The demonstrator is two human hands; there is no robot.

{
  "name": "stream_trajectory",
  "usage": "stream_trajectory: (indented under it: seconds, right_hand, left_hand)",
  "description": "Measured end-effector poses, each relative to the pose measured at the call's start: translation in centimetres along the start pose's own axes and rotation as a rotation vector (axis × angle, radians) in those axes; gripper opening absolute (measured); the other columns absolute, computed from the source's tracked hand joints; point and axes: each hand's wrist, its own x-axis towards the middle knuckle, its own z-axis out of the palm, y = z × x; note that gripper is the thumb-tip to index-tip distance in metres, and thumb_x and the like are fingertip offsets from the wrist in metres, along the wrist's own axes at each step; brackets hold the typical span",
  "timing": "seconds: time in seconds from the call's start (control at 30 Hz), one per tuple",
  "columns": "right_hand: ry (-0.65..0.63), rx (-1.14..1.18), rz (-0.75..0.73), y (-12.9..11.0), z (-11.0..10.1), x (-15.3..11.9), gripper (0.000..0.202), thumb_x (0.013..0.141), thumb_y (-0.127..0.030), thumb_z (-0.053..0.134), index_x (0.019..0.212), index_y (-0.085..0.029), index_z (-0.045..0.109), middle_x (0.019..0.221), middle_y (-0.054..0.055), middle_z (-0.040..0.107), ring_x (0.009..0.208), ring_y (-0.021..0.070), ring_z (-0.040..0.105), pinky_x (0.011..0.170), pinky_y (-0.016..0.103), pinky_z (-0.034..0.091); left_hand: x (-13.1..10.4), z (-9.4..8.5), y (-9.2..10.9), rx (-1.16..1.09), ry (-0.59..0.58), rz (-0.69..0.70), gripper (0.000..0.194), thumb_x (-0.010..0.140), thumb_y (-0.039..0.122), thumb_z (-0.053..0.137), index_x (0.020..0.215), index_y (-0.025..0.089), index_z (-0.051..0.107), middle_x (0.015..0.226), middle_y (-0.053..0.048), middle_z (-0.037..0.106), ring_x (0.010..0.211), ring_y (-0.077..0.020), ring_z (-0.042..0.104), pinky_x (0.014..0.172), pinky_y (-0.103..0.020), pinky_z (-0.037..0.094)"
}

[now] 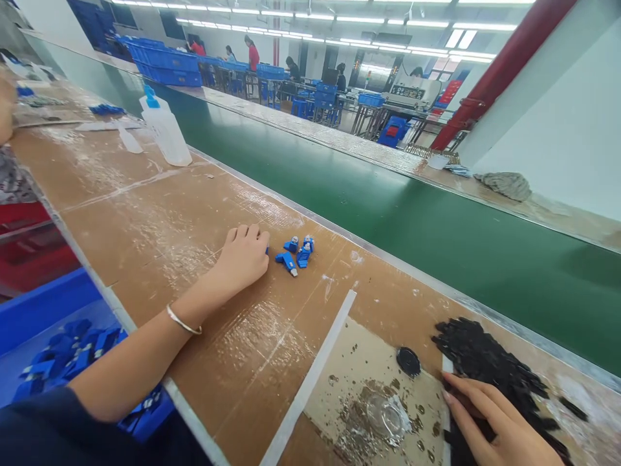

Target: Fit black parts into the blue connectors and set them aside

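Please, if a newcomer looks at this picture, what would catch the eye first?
Probably the wide green conveyor belt, which runs diagonally beyond the brown worktable. Next, the heap of black pieces beside the right hand, and the small cluster of bright blue parts next to the left hand.

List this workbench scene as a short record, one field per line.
Left hand: on the brown bench, fingers curled, a bit of blue showing at its edge
Right hand: at the near side of the black strips; grip unclear
Between hands: small blue parts, a black round piece
Lower left: blue bin holding more blue parts
Upper left: white bottle, blue cap
Beyond bench: long green surface
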Motion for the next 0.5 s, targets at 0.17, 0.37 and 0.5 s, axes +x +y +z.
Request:
stream_trajectory:
  seconds: [0.17, 0.37, 0.5]
  right_hand:
    - [0.072, -0.029, -0.025, -1.6, -0.6, 0.9, 0.04, 0.099, -0.045, 0.04, 0.093, -0.024, 0.074, 0.09, 0.003, 0.073, 0.069, 0.0133, 0.073, 0.055, 0.018, 0.056]
    - [0.049, -0.02, 0.021, -1.2, -0.6, 0.4, 0.035, 0.098, -0.043, 0.042, 0.096, -0.026, 0.072, 0.097, 0.002, 0.073, 0.075, 0.0147, 0.074, 0.058, 0.021, 0.058]
    - [0.075, -0.097, 0.078, -1.3, -0.9, 0.5, 0.033, 0.098, -0.045, 0.042, 0.101, -0.025, 0.067, 0.098, 0.002, 0.074, 0.077, 0.0185, 0.074, 0.059, 0.028, 0.059]
  left_hand:
    - [-0.3, 0.1, 0.4, 0.01, 0.033, 0.127, 0.029, 0.083, 0.011, 0.042, 0.102, 0.012, 0.064, 0.112, -0.018, 0.06, 0.108, -0.034, 0.051, 0.102, -0.052, 0.034]
    - [-0.1, 0.1, 1.0, -0.157, 0.022, 0.345, 0.036, 0.08, 0.005, 0.039, 0.107, 0.012, 0.062, 0.108, -0.015, 0.059, 0.102, -0.03, 0.052, 0.09, -0.044, 0.042]
    - [-0.3, 0.2, 1.1, -0.159, 0.018, 0.395, 0.041, 0.083, 0.003, 0.037, 0.111, 0.017, 0.063, 0.106, -0.012, 0.059, 0.101, -0.0275, 0.054, 0.09, -0.043, 0.04]
